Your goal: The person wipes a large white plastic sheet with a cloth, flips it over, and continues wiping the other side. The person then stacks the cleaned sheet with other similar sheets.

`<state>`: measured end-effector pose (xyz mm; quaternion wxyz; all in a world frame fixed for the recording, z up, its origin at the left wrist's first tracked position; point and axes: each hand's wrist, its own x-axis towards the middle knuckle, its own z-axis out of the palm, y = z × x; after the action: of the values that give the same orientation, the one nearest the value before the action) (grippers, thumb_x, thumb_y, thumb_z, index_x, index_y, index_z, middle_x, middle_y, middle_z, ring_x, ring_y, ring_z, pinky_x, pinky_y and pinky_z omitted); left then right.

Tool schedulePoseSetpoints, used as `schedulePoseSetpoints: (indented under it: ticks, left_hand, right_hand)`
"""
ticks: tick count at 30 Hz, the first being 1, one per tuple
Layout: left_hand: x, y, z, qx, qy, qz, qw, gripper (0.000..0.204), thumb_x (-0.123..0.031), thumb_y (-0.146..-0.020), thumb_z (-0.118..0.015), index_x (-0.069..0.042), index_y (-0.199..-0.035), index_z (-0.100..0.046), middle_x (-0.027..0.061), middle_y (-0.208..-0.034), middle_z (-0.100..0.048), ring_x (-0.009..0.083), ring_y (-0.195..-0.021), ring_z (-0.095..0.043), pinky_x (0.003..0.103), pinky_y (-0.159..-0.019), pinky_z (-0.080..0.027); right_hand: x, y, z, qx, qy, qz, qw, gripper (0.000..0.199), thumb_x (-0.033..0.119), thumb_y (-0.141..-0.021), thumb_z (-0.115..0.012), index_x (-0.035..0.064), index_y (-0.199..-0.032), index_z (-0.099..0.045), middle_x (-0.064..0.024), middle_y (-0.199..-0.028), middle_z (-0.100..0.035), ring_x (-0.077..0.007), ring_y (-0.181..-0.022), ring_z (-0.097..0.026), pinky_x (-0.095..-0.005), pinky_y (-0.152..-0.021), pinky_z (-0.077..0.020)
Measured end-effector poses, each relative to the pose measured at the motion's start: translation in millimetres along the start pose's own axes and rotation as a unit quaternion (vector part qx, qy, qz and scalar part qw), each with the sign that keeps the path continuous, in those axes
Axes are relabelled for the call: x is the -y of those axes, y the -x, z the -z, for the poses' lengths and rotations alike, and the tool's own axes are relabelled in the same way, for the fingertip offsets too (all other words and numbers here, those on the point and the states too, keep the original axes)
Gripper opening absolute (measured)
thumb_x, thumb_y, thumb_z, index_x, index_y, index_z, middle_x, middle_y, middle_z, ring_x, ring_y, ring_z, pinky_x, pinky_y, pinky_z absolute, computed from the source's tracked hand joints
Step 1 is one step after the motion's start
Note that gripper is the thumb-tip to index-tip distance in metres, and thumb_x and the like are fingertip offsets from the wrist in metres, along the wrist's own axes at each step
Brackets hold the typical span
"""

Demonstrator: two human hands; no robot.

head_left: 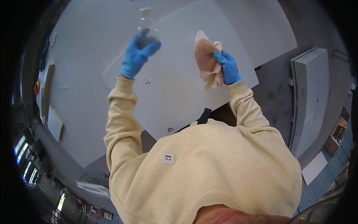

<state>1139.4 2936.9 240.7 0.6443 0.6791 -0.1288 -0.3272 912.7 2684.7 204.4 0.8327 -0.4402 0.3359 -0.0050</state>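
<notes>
My left hand (136,56), in a blue glove, is closed round a clear bottle (145,22) with a pale cap at its far end. The bottle is slightly smeared by motion, and its lower part is hard to make out. In my right hand (229,68), also gloved in blue, a crumpled cloth (206,56) is pinched. It is light with a large brownish area and hangs out to the left of the fingers. Both hands are above a large white panel (179,93), which bears a small printed label (148,78) near my left wrist.
More pale panels (85,56) lie to the left and beyond. A small white item (64,87) rests on the left one. At the right stands a stack of white boards (311,89). The white panel has a round hole (170,130) near my body.
</notes>
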Motion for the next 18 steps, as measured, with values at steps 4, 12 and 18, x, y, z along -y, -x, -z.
schedulePoseSetpoints:
  ticks: [4, 12, 18]
  left_hand:
    - [18, 53, -60, 0.208, 0.114, 0.22, 0.946, 0.06, -0.031, -0.097, -0.071, 0.007, -0.14, -0.052, 0.0151, -0.116, -0.069, 0.0233, -0.103, -0.07, 0.036, -0.092, -0.057]
    - [14, 89, -112, 0.268, 0.229, 0.32, 0.879, 0.062, -0.042, -0.101, -0.059, 0.007, -0.138, -0.053, 0.0243, -0.11, -0.071, 0.0305, -0.091, -0.073, 0.04, -0.083, -0.061]
    - [19, 99, -131, 0.26, 0.265, 0.373, 0.85, 0.065, -0.046, -0.1, -0.056, 0.009, -0.135, -0.055, 0.0259, -0.107, -0.071, 0.0303, -0.084, -0.074, 0.038, -0.076, -0.062]
  right_hand:
    - [1, -3, 6, -0.006, 0.004, 0.004, 1.0, 0.038, 0.033, -0.1, -0.069, -0.0002, -0.117, -0.067, -0.0093, -0.106, -0.07, -0.0154, -0.094, -0.067, -0.0286, -0.085, -0.0571]
    - [4, 7, 38, -0.011, 0.015, -0.003, 1.0, 0.039, 0.036, -0.101, -0.066, 0.0006, -0.117, -0.067, -0.0081, -0.107, -0.069, -0.0148, -0.095, -0.066, -0.0289, -0.086, -0.0563]
    - [5, 14, 58, 0.001, 0.016, -0.01, 1.0, 0.042, 0.039, -0.102, -0.065, 0.0006, -0.118, -0.067, -0.0093, -0.109, -0.07, -0.0162, -0.097, -0.067, -0.0292, -0.085, -0.057]
